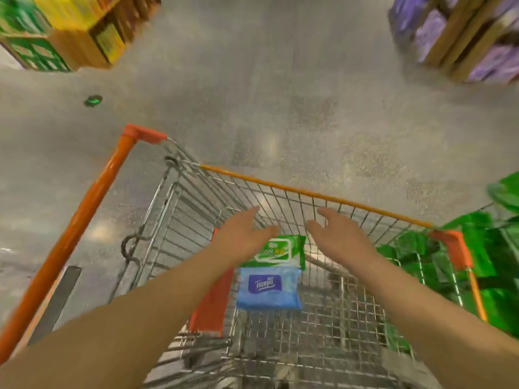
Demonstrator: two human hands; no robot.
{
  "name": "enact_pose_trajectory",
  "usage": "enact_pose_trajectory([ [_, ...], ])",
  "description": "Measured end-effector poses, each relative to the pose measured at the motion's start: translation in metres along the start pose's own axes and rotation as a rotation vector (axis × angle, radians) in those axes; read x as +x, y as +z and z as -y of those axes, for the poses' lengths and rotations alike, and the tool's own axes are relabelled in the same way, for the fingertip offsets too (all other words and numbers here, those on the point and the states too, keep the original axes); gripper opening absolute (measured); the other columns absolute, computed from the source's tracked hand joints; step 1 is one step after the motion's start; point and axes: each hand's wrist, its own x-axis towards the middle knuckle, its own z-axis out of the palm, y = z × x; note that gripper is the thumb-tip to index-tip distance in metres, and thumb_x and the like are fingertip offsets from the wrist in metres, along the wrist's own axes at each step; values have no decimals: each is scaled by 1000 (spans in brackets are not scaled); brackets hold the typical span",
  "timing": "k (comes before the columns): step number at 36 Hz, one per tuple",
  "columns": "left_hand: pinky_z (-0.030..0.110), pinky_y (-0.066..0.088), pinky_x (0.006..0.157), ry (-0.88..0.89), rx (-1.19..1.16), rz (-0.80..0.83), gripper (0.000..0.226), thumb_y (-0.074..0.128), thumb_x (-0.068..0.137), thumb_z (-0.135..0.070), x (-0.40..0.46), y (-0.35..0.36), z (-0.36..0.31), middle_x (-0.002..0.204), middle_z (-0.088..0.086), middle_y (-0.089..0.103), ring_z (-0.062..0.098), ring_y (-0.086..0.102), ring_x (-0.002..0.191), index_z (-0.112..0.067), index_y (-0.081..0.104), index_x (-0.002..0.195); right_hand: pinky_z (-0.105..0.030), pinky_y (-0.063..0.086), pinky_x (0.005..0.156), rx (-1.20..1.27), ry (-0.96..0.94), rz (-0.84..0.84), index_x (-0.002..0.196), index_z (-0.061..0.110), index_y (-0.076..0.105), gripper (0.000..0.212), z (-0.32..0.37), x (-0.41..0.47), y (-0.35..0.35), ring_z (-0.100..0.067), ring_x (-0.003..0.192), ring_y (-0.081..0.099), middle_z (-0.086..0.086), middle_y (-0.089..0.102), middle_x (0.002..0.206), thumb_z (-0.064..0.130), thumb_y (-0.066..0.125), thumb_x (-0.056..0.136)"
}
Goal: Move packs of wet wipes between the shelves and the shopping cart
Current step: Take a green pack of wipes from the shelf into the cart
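A wire shopping cart (pixel 314 195) with orange rails fills the lower middle of the view. Inside it lie a green pack of wet wipes (pixel 280 252) and, just nearer me, a blue pack (pixel 268 290) with a dark purple label. My left hand (pixel 244 237) hovers over the cart with straight fingers, just left of the green pack. My right hand (pixel 337 237) hovers to the right of that pack, fingers spread and empty. Neither hand holds anything.
Green packaged goods (pixel 488 256) sit beyond the cart's right side. A display of green and yellow boxes (pixel 70 32) stands at the far left, and shelves with purple packs (pixel 463 37) at the far right. Grey floor lies between them, with a small green object (pixel 93 101) on it.
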Motion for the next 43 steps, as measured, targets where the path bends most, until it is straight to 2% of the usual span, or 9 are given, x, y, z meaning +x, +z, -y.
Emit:
enact_pose_trajectory([
  [11,43,23,125,341,18,-116,83,57,94,-66,-81,-100,-114,169,-5,25,21,24,154,-34,23,162,-32,33,113,-126,-157,-355,155,20,35,61,66,-106,-139,-23,143,39,-1,37,160,49,45,102],
  [14,45,24,124,438,45,-148,80,57,94,-66,-107,-122,-140,168,-4,25,22,24,154,-35,26,161,-32,34,112,-169,-142,-482,154,20,37,61,80,-150,-167,-24,142,41,-2,40,158,49,47,101],
  [18,42,26,121,607,107,-188,78,57,94,-64,-146,-146,-171,166,-5,30,21,29,151,-34,30,160,-35,41,105,-217,-71,-617,152,21,41,60,92,-216,-191,-28,132,51,-8,54,146,51,49,100],
  [23,39,28,120,804,124,-185,79,59,92,-66,-201,-155,-203,164,-4,36,19,34,149,-30,36,158,-33,38,109,-345,11,-746,150,21,44,61,98,-302,-206,-27,137,48,-7,49,152,52,49,99],
  [27,41,34,118,944,98,-106,100,56,70,-82,-253,-139,-237,162,-3,41,20,39,147,-33,40,155,-30,37,109,-383,117,-818,150,23,44,57,89,-381,-209,-26,139,46,-6,48,153,51,48,99],
  [31,31,35,109,1133,109,-39,82,66,88,-64,-302,-107,-271,160,-1,44,19,43,144,-25,42,156,-34,34,113,-420,233,-847,154,24,38,63,70,-454,-206,-25,144,40,-6,40,158,55,45,99],
  [37,37,32,117,1355,226,86,87,59,84,-73,-393,-36,-316,162,3,41,23,40,147,-28,41,157,-32,34,111,-459,475,-929,153,22,39,61,23,-580,-194,-27,140,44,-5,43,157,53,45,101],
  [40,35,37,113,1456,233,144,73,65,91,-59,-442,2,-333,158,4,47,26,50,139,-26,47,154,-32,36,110,-447,612,-964,153,24,39,61,0,-648,-180,-26,140,44,-3,42,158,54,44,101],
  [43,33,39,110,1533,238,220,72,67,91,-56,-489,38,-348,156,4,49,29,56,132,-23,48,153,-32,40,105,-436,737,-982,151,24,42,59,-21,-711,-164,-27,135,49,-4,47,153,54,44,100],
])
